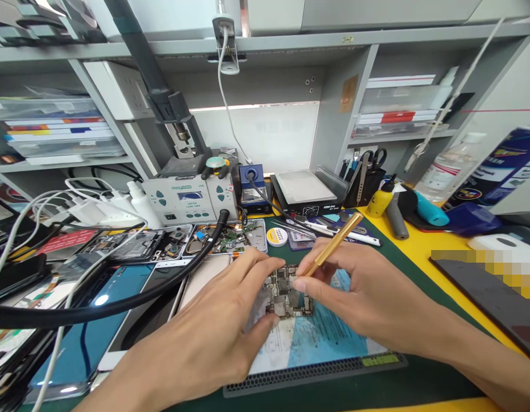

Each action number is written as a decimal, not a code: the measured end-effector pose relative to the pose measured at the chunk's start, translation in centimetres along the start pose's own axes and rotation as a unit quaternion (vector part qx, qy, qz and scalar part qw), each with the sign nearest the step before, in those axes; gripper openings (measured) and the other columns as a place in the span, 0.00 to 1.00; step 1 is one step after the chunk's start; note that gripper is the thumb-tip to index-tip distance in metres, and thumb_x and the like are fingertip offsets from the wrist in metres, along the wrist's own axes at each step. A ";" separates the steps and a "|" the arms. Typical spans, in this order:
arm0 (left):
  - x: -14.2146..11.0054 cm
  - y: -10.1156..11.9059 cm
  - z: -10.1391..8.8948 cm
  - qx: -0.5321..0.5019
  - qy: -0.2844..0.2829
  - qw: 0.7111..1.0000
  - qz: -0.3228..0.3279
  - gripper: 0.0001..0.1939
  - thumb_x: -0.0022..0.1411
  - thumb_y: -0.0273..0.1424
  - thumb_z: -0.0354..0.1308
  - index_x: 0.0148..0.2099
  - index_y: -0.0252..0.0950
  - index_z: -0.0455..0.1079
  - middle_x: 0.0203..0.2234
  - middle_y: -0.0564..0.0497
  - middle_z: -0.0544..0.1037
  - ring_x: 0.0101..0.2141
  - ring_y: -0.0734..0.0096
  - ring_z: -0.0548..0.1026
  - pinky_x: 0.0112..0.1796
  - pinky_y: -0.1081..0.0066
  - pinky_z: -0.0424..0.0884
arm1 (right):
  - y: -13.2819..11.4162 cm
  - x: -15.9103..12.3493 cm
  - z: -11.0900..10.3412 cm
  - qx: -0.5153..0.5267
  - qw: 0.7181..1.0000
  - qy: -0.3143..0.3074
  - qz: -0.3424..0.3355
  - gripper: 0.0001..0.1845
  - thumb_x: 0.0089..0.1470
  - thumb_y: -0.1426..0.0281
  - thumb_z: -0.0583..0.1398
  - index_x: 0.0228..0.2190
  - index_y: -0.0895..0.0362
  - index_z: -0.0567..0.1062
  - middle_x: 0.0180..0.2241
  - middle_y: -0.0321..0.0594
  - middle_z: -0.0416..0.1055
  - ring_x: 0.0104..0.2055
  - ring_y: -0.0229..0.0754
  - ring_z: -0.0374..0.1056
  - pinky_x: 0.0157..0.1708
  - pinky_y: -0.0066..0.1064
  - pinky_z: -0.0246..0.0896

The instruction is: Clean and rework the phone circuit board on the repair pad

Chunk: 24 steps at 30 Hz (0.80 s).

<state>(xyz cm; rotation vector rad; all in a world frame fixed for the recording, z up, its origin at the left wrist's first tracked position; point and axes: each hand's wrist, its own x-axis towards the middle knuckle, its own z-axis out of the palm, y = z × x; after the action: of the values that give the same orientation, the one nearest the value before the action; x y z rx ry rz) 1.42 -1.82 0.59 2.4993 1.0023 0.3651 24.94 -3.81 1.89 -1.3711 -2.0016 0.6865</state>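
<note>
Gold tool [338, 238] poised in our fingers at a circuit board [289, 293]

Our right hand [363, 280] holds the slim gold tool in a narrow grip, thumb and fingers closed about its lower part, the shaft leaning up and to the right. Our fingers hide its lower end, so we cannot tell whether it touches the board. Our left hand [213, 315] spans the board's left side, a fingertip at the upper edge and the thumb at the lower left, its grip holding the board. The circuit board lies between our hands, on a blue and white sheet [316, 343] over a grey pad [307, 377] with a perforated front edge. Beneath these we have a green mat [431, 380] on the yellow bench [419, 246].

Behind our hands, a round tin [277, 236] sits just beside a tray [265, 236] of small parts. Farther back we see a grey control unit [179, 206] with a small display. Its black hose [97, 314] sweeps across the left, above a blue phone panel [76, 355]. To our right stands a yellow bottle [380, 200].
</note>
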 end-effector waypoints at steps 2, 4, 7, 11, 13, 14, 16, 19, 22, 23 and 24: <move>-0.1 0.0 0.0 0.003 0.001 1.000 0.003 0.28 0.70 0.30 0.55 0.67 0.50 0.51 0.61 0.52 0.61 0.60 0.66 0.64 0.61 0.65 0.67 | -0.1 0.0 0.1 -0.009 1.000 0.002 -0.005 0.05 0.62 0.67 0.62 0.34 0.52 0.78 0.33 0.33 0.76 0.33 0.39 0.70 0.32 0.31 0.65; -0.1 0.0 0.0 0.005 0.001 1.000 0.004 0.28 0.70 0.29 0.55 0.67 0.50 0.51 0.61 0.52 0.62 0.60 0.67 0.64 0.61 0.65 0.66 | -0.2 0.0 0.1 -0.014 1.000 0.006 -0.013 0.04 0.62 0.68 0.62 0.34 0.52 0.78 0.33 0.33 0.76 0.32 0.38 0.70 0.32 0.30 0.65; -0.1 0.0 0.0 0.006 0.001 1.000 0.003 0.27 0.70 0.29 0.55 0.66 0.51 0.52 0.61 0.52 0.61 0.60 0.67 0.64 0.61 0.65 0.67 | -0.2 0.1 0.1 -0.017 1.000 0.010 -0.021 0.04 0.62 0.70 0.62 0.34 0.53 0.78 0.32 0.33 0.76 0.32 0.37 0.70 0.32 0.30 0.64; 0.0 0.0 0.0 0.008 -0.003 1.000 -0.002 0.28 0.70 0.29 0.55 0.67 0.52 0.51 0.61 0.53 0.61 0.61 0.67 0.64 0.62 0.65 0.66 | -0.1 0.1 0.0 -0.026 0.999 0.006 -0.021 0.04 0.62 0.69 0.62 0.34 0.53 0.78 0.31 0.32 0.75 0.31 0.38 0.69 0.31 0.30 0.63; 0.0 0.0 -0.1 0.007 -0.006 1.000 -0.002 0.29 0.70 0.29 0.55 0.67 0.51 0.51 0.61 0.53 0.61 0.61 0.67 0.64 0.61 0.65 0.66 | -0.1 0.1 -0.1 -0.027 0.999 0.000 -0.021 0.04 0.62 0.69 0.62 0.34 0.53 0.78 0.31 0.32 0.75 0.31 0.38 0.69 0.31 0.30 0.63; 0.0 0.0 -0.1 0.007 -0.006 1.000 0.000 0.29 0.70 0.29 0.55 0.67 0.51 0.51 0.61 0.53 0.61 0.61 0.67 0.64 0.61 0.65 0.67 | 0.0 0.1 -0.1 -0.028 0.999 -0.002 -0.019 0.04 0.62 0.68 0.62 0.35 0.52 0.78 0.31 0.32 0.75 0.31 0.38 0.68 0.31 0.30 0.63; 0.0 0.0 -0.1 0.006 -0.006 1.000 0.004 0.29 0.69 0.29 0.55 0.67 0.50 0.51 0.61 0.52 0.61 0.61 0.67 0.64 0.61 0.65 0.67 | 0.0 0.1 -0.1 -0.030 0.999 -0.004 -0.019 0.05 0.63 0.67 0.62 0.35 0.52 0.78 0.30 0.32 0.75 0.31 0.38 0.68 0.30 0.29 0.62; 0.0 0.0 -0.1 0.007 -0.004 1.000 0.005 0.29 0.69 0.28 0.55 0.67 0.49 0.52 0.61 0.51 0.62 0.61 0.66 0.64 0.61 0.65 0.67 | 0.0 0.2 0.0 -0.033 0.999 0.001 -0.026 0.04 0.62 0.68 0.62 0.35 0.52 0.78 0.29 0.32 0.74 0.30 0.38 0.68 0.30 0.29 0.61; 0.0 0.0 0.0 0.009 -0.003 1.000 0.006 0.29 0.70 0.29 0.55 0.68 0.49 0.51 0.62 0.50 0.62 0.62 0.65 0.64 0.61 0.63 0.67 | 0.0 0.3 0.0 -0.033 0.999 0.006 -0.034 0.04 0.62 0.70 0.62 0.34 0.53 0.78 0.28 0.31 0.74 0.30 0.37 0.68 0.29 0.28 0.60; 0.0 0.0 0.0 0.009 -0.003 1.000 0.006 0.29 0.70 0.29 0.55 0.68 0.49 0.51 0.62 0.50 0.61 0.62 0.65 0.64 0.62 0.63 0.67 | 0.0 0.3 0.0 -0.033 0.999 0.005 -0.035 0.04 0.62 0.70 0.62 0.34 0.53 0.78 0.28 0.31 0.74 0.30 0.37 0.68 0.29 0.28 0.60; 0.1 0.0 0.0 0.010 -0.001 1.000 0.007 0.29 0.70 0.29 0.55 0.68 0.49 0.51 0.62 0.50 0.61 0.62 0.65 0.64 0.62 0.63 0.67 | 0.0 0.3 0.0 -0.033 0.999 0.004 -0.034 0.04 0.62 0.69 0.62 0.34 0.53 0.78 0.28 0.31 0.73 0.29 0.37 0.68 0.29 0.28 0.60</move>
<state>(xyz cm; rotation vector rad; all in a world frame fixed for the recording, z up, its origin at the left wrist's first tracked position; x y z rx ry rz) 1.48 -1.77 0.60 2.5258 0.9924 0.3573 24.87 -3.50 1.97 -1.3348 -2.0716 0.5890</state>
